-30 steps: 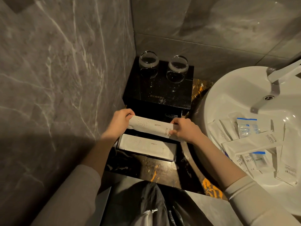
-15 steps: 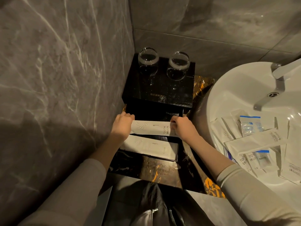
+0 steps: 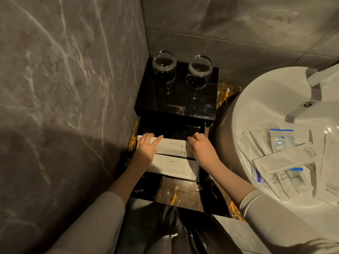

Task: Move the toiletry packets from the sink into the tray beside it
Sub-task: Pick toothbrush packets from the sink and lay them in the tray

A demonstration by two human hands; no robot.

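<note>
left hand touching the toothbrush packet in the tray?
Touching. The head view shows the left hand lying flat on the toothbrush packet, straight fingers across its left end.

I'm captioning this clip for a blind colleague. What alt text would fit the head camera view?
Two hands, left and right, press a toothbrush packet flat into a black tray, behind a comb packet. More packets lie in the white sink to the right. Two glasses stand on a black box behind.
</note>
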